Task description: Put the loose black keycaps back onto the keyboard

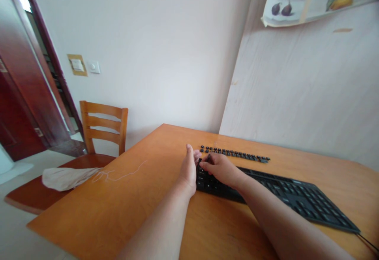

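A black keyboard (291,193) lies across the wooden table, its left end between my hands. My left hand (188,171) stands on edge against that end, thumb up and fingers stretched out, steadying or touching its side. Over the keys at the same end, my right hand (222,168) is closed in a pinch. Something small and dark shows at its fingertips, too small to make out. Behind the keyboard, loose black keycaps (232,153) are laid out in two rows. My right hand and forearm hide part of the keyboard.
The table (142,200) meets the wall at the back. A thin pale string (127,175) lies on its left side. A wooden chair (103,129) with a whitish bag (68,178) stands at the left. The keyboard's cable (367,241) runs off at the right.
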Available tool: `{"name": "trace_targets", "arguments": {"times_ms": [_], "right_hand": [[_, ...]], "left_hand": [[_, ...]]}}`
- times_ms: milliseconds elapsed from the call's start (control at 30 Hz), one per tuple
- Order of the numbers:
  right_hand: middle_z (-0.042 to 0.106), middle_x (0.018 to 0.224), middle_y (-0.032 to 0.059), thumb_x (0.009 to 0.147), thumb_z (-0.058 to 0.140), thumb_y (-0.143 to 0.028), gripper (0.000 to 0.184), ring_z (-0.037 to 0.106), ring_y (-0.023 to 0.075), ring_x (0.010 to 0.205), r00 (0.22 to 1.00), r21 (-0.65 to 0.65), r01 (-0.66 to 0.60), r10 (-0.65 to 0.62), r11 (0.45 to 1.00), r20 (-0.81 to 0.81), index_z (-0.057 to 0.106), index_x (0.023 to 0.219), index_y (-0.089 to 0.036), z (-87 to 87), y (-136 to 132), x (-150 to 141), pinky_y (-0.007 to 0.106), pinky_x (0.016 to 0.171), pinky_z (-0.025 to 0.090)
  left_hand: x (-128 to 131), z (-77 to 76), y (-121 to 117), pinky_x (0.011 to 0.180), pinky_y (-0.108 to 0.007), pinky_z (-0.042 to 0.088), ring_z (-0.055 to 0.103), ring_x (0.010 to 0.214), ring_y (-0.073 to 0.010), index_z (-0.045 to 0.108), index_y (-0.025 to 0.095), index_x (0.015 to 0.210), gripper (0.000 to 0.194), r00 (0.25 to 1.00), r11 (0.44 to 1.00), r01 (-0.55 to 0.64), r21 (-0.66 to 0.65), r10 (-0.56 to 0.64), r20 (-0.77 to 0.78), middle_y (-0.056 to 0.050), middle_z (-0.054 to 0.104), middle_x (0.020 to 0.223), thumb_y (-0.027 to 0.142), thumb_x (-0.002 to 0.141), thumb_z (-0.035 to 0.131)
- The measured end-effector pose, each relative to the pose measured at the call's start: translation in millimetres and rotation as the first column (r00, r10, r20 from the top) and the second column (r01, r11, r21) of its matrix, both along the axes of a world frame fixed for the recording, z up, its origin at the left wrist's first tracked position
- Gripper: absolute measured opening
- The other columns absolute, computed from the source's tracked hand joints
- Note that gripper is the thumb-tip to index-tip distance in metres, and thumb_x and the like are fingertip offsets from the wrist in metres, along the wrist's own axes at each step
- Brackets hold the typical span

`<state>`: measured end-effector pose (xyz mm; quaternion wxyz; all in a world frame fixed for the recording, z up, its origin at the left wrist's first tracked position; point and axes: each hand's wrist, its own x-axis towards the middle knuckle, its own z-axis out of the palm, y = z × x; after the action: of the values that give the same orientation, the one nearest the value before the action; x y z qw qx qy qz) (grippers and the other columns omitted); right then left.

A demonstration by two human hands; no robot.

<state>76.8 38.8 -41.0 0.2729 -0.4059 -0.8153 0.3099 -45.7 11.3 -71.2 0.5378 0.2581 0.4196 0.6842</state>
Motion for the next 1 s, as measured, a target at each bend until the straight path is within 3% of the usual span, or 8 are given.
{"name": "trace_targets", "arguments": {"times_ms": [333, 733, 1000], "right_hand": [[0.062, 0.065, 0.0013, 0.087, 0.052, -0.036, 0.020, 0.055, 0.0126, 0.053, 0.990, -0.089, 0.070, -0.080, 0.994, -0.119, 0.057, 0.079, -0.018, -12.5, 3.4, -0.9, 0.025, 0.053, 0.042], [0.061, 0.060, 0.0004, 0.084, 0.055, -0.036, 0.023, 0.053, 0.0117, 0.053, 0.954, -0.186, 0.136, -0.180, 0.973, -0.240, 0.058, 0.072, -0.017, -7.4, -3.1, -3.3, 0.025, 0.054, 0.041], [0.059, 0.064, 0.0008, 0.082, 0.057, -0.044, 0.028, 0.052, 0.0113, 0.054, 0.901, -0.295, 0.163, -0.263, 0.942, -0.345, 0.056, 0.075, -0.017, -4.1, 0.8, 1.6, 0.024, 0.051, 0.039]], "left_hand": [[-0.4, -2.1, 0.7, 0.107, -0.035, 0.037, 0.050, 0.125, -0.0253, 0.063, 0.015, 0.107, 0.075, 1.000, 1.000, -0.001, -0.011, 0.001, -0.009, -0.016, 0.058, 0.129, 0.078, 0.079, 0.034], [-1.3, -1.4, 0.8, 0.107, -0.035, 0.036, 0.051, 0.124, -0.0252, 0.063, 0.016, 0.110, 0.075, 0.999, 0.999, 0.019, -0.028, -0.020, -0.034, -0.016, 0.057, 0.132, 0.077, 0.079, 0.033], [-0.9, -5.9, 5.4, 0.102, -0.036, 0.040, 0.058, 0.114, -0.0250, 0.065, 0.016, 0.101, 0.068, 0.998, 1.000, -0.020, 0.018, 0.021, -0.065, -0.016, 0.066, 0.115, 0.075, 0.080, 0.038]]}}
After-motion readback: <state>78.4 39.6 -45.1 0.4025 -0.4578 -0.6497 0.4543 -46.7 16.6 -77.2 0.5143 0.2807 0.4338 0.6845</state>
